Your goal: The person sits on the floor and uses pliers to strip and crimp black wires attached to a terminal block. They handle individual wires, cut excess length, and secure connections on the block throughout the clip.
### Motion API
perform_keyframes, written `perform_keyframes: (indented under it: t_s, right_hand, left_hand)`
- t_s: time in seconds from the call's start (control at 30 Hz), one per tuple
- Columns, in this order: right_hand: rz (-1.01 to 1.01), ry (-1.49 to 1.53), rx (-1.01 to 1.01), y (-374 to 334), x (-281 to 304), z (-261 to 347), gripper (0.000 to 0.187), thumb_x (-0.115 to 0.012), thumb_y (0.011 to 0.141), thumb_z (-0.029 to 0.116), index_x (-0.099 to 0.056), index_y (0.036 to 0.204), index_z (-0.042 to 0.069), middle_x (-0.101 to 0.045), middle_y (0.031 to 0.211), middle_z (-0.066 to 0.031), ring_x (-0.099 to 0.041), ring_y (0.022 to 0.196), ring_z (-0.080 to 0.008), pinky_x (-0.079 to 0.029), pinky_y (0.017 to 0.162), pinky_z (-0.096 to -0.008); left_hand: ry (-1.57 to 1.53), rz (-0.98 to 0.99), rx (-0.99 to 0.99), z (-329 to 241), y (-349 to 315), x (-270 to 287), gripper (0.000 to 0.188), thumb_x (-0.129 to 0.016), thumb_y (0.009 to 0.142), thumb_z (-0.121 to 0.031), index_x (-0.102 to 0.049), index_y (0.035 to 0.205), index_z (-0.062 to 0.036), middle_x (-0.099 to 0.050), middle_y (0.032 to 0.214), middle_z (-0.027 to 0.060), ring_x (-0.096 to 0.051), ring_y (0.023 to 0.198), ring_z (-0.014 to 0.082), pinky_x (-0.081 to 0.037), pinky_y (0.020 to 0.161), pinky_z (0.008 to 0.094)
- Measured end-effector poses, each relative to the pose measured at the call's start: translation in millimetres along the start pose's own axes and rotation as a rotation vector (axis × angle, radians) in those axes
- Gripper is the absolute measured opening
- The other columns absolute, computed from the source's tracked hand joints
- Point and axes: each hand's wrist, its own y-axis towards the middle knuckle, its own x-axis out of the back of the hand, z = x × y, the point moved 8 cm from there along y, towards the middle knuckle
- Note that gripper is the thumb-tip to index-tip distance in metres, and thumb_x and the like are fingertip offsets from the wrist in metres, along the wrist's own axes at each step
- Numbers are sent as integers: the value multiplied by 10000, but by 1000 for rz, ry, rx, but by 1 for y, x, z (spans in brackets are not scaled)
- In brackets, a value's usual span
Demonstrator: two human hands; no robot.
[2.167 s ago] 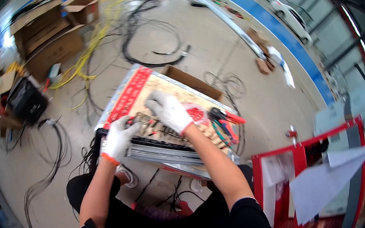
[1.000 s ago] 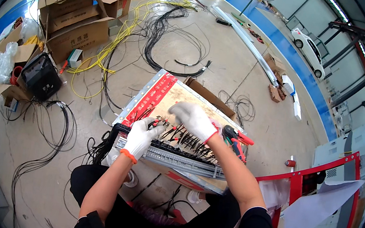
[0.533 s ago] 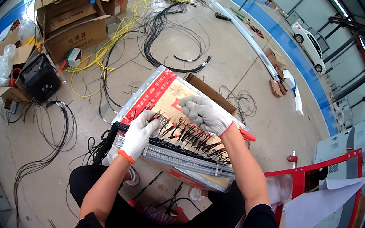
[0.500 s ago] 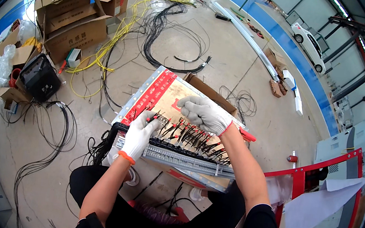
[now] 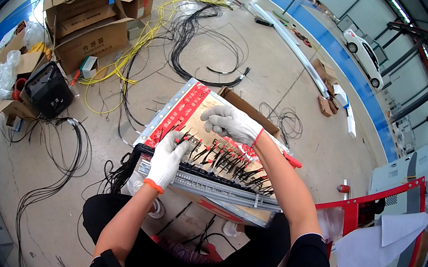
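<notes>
My left hand [image 5: 166, 157], in a white knit glove with an orange cuff, is closed on a thin black wire [image 5: 181, 138] with a red tip. It sits at the left end of a row of black wires [image 5: 224, 159], many of them tipped in red, standing up from a grey terminal strip [image 5: 217, 188]. Above the row hangs my right hand [image 5: 230, 123], gloved as well. Its fingers are curled together, and whatever they may hold is hidden. Beneath both lies a flat board [image 5: 217, 107] with a red printed band along its left side.
Open cardboard boxes [image 5: 90, 28] and a black bin [image 5: 48, 91] stand at the left. Yellow cable [image 5: 155, 28] and black cable bundles [image 5: 179, 48] trail over the floor. To my right is a red frame [image 5: 351, 216] with white paper [image 5: 377, 247] draped on it.
My right hand has shifted a little to the left over the board. My left hand stays at the wire row, and the whole view has moved slightly.
</notes>
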Motion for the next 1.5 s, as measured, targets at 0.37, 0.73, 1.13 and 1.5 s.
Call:
perform_keyframes:
  t_s: [0.37, 0.73, 1.13, 1.5]
  right_hand:
    - [46, -226, 31, 1, -18, 4, 223, -591, 963, 216, -697, 1050, 41, -684, 846, 0, -510, 667, -51, -425, 605, -213]
    - [64, -372, 13, 5, -26, 2, 190, -571, 955, 166, -657, 1052, 26, -673, 838, -17, -519, 668, -70, -447, 608, -239]
    - [-15, -469, 55, 2, -21, 4, 230, -572, 962, 239, -648, 986, 23, -655, 798, -30, -563, 710, -102, -476, 647, -274]
    - [16, -523, 164, 3, -33, 12, 277, -597, 930, 280, -675, 934, 14, -663, 786, -58, -591, 699, -131, -488, 667, -296]
  left_hand:
    - [200, -128, -84, 6, 1, 9, 329, -611, 929, -194, -594, 1166, 34, -718, 886, 189, -709, 809, 256, -531, 750, 360]
    - [213, -122, -86, 12, 4, 11, 356, -607, 927, -205, -605, 1184, 41, -719, 883, 183, -709, 809, 247, -534, 740, 351]
    - [143, -119, -60, 13, 4, 9, 340, -615, 928, -199, -610, 1179, 30, -720, 879, 176, -709, 794, 227, -533, 723, 340]
    - [138, -87, -62, 11, 3, 9, 327, -618, 921, -192, -622, 1150, 40, -724, 888, 167, -703, 799, 216, -529, 724, 337]
